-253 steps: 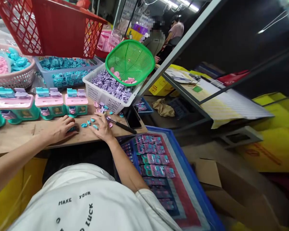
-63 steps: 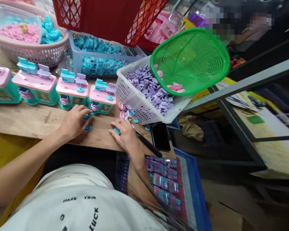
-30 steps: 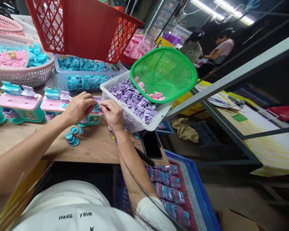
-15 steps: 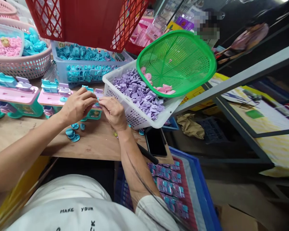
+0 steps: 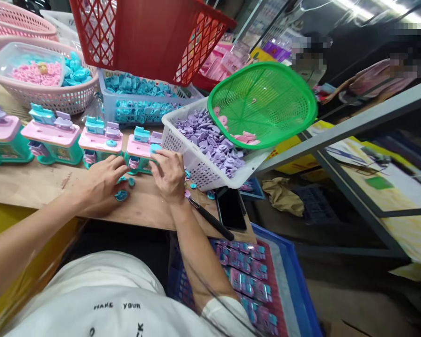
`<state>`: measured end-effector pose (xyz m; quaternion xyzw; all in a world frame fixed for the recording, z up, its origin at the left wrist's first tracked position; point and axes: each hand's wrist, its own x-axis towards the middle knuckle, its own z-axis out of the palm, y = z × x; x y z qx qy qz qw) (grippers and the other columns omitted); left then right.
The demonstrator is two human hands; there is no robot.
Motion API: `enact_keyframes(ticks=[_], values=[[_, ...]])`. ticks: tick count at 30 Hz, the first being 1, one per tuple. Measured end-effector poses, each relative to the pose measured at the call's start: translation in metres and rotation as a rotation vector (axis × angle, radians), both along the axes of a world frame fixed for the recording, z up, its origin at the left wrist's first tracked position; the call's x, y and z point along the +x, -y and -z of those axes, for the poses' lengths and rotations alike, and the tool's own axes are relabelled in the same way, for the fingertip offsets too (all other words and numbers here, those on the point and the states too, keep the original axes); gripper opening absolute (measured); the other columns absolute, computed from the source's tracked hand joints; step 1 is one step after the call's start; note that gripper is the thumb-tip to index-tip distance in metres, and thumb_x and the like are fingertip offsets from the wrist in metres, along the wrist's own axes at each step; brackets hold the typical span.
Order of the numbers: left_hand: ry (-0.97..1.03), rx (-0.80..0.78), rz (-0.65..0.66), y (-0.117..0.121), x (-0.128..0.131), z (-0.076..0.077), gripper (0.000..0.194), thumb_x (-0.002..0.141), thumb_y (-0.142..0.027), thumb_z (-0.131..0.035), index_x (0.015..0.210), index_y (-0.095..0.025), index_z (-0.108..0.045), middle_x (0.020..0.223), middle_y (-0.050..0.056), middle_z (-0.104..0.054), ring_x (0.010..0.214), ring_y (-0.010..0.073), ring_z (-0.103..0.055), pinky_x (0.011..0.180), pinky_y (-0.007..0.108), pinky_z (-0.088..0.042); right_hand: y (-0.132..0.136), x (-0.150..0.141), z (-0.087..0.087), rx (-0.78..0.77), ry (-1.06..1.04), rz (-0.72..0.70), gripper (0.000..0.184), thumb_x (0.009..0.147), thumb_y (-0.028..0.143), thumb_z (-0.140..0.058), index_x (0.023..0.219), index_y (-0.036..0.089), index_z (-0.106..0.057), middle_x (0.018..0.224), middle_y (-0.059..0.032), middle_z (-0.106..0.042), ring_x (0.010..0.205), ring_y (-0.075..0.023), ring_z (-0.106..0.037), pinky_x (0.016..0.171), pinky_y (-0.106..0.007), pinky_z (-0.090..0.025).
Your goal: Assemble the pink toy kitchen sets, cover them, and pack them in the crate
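The rightmost toy [image 5: 142, 150] in the row, a teal body under a pink top with small blue and lilac blocks on it, stands near the tabletop's [image 5: 38, 180] front right corner, just beside the white basket [image 5: 196, 164] of lilac parts. The right hand [image 5: 168, 174] pinches a small round teal button [image 5: 155, 148] between thumb and fingertips, closed on it and held at the toy's right end. To seat it well, the button should probably be held flat, lined up over its spot on the pink top, and pressed straight down while the toy is kept from sliding. The left hand [image 5: 103, 183] rests curled on the wood in front of the toy, its fingers over a few loose teal buttons [image 5: 121, 194]; whether it grips one I cannot tell. More matching toys [image 5: 52, 138] stand in a line toward the tabletop's left edge. A green basket [image 5: 263, 105] leans on the white one, a black pen [image 5: 210, 220] and a phone [image 5: 230, 209] lie at the right edge, and a blue crate [image 5: 294, 285] sits below.
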<state>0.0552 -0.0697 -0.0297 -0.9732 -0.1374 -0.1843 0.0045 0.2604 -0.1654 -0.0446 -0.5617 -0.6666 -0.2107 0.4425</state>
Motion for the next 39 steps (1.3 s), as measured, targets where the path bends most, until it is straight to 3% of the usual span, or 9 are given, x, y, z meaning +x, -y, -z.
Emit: enact_keyframes(ticks=[3, 7, 12, 16, 21, 27, 32, 35, 39], values=[[-0.2, -0.133, -0.163, 0.005, -0.012, 0.006, 0.026, 0.099, -0.031, -0.053, 0.094, -0.014, -0.071, 0.095, 0.012, -0.067, 0.085, 0.0236, -0.065, 0.073, 0.033, -0.049, 0.006, -0.024, 0.002, -0.108, -0.037, -0.102, 0.017, 0.103, 0.025, -0.057, 0.101, 0.022, -0.074, 0.101, -0.0077, -0.075, 0.099, -0.0218, -0.066, 0.095, -0.04, -0.054], [-0.34, -0.219, -0.281, -0.001, -0.005, 0.003, 0.025, 0.094, -0.027, -0.054, 0.1, -0.013, -0.075, 0.1, 0.013, -0.073, 0.088, 0.0254, -0.069, 0.073, 0.033, -0.049, 0.005, -0.039, 0.006, -0.228, -0.054, -0.191, 0.017, 0.101, 0.022, -0.058, 0.094, 0.02, -0.073, 0.093, -0.0075, -0.074, 0.093, -0.0222, -0.064, 0.087, -0.037, -0.055], [-0.312, -0.2, -0.295, -0.002, -0.002, 0.0, 0.029, 0.093, -0.023, -0.049, 0.094, -0.012, -0.076, 0.097, 0.015, -0.074, 0.088, 0.0272, -0.071, 0.075, 0.034, -0.05, 0.005, -0.041, 0.013, -0.316, -0.075, -0.177, 0.016, 0.1, 0.021, -0.059, 0.095, 0.019, -0.074, 0.096, -0.0085, -0.074, 0.095, -0.0229, -0.063, 0.088, -0.038, -0.053], [-0.275, -0.172, -0.29, 0.001, 0.001, 0.001, 0.027, 0.092, -0.027, -0.052, 0.09, -0.012, -0.074, 0.093, 0.016, -0.073, 0.082, 0.0275, -0.071, 0.066, 0.033, -0.049, 0.003, -0.044, 0.019, -0.386, -0.08, -0.128, 0.014, 0.098, 0.021, -0.062, 0.097, 0.019, -0.075, 0.099, -0.0084, -0.075, 0.098, -0.0241, -0.063, 0.09, -0.039, -0.053], [-0.288, -0.201, -0.284, 0.001, 0.007, 0.0, 0.017, 0.086, -0.02, -0.058, 0.081, -0.012, -0.072, 0.086, 0.016, -0.072, 0.077, 0.0279, -0.071, 0.059, 0.033, -0.045, 0.005, -0.046, 0.018, -0.359, -0.123, -0.121, 0.013, 0.097, 0.019, -0.061, 0.095, 0.02, -0.074, 0.096, -0.0075, -0.076, 0.094, -0.0232, -0.065, 0.088, -0.038, -0.054], [-0.048, -0.319, -0.324, -0.001, -0.005, 0.002, 0.023, 0.091, -0.027, -0.055, 0.097, -0.015, -0.074, 0.093, 0.011, -0.073, 0.08, 0.024, -0.071, 0.065, 0.031, -0.047, 0.003, -0.061, 0.01, -0.304, -0.397, -0.128, 0.017, 0.099, 0.028, -0.062, 0.11, 0.02, -0.072, 0.103, -0.0084, -0.075, 0.093, -0.0193, -0.072, 0.079, -0.029, -0.061], [-0.233, -0.268, -0.375, 0.004, 0.0, 0.002, 0.027, 0.093, -0.031, -0.058, 0.097, -0.011, -0.076, 0.099, 0.016, -0.072, 0.086, 0.0271, -0.072, 0.067, 0.032, -0.048, -0.005, -0.064, 0.006, -0.262, -0.428, -0.09, 0.018, 0.1, 0.026, -0.058, 0.107, 0.018, -0.072, 0.101, -0.0095, -0.074, 0.092, -0.0182, -0.071, 0.067, -0.024, -0.06], [-0.287, -0.278, -0.38, 0.005, 0.007, 0.002, 0.029, 0.095, -0.028, -0.053, 0.095, -0.012, -0.077, 0.098, 0.015, -0.073, 0.087, 0.027, -0.073, 0.068, 0.032, -0.049, -0.003, -0.059, 0.01, -0.271, -0.409, -0.093, 0.016, 0.099, 0.025, -0.059, 0.103, 0.018, -0.073, 0.099, -0.0087, -0.075, 0.092, -0.0185, -0.071, 0.072, -0.026, -0.061], [-0.197, -0.328, -0.357, -0.004, 0.005, 0.01, 0.023, 0.089, -0.028, -0.057, 0.09, -0.014, -0.075, 0.094, 0.015, -0.074, 0.083, 0.0288, -0.073, 0.066, 0.034, -0.05, 0.001, -0.059, 0.018, -0.283, -0.352, -0.028, 0.017, 0.1, 0.023, -0.059, 0.102, 0.017, -0.074, 0.099, -0.0095, -0.075, 0.096, -0.0205, -0.071, 0.088, -0.033, -0.06]])
